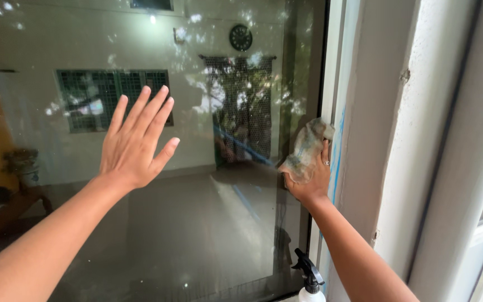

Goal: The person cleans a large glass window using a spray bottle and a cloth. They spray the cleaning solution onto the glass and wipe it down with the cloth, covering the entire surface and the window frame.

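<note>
Glass pane (197, 212) open between both hands; white window frame (364, 140) blocks rightward, spray bottle (310, 279) stands below right hand (308, 176).

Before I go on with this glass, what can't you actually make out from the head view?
- Crumpled grey-green cloth: its lower part is hidden by the right hand.
- White spray bottle with black trigger: its body is cut off by the bottom edge.
- Large glass window pane: reflections mask any streaks.
- Left hand: whether the open palm touches the pane is unclear.
</note>
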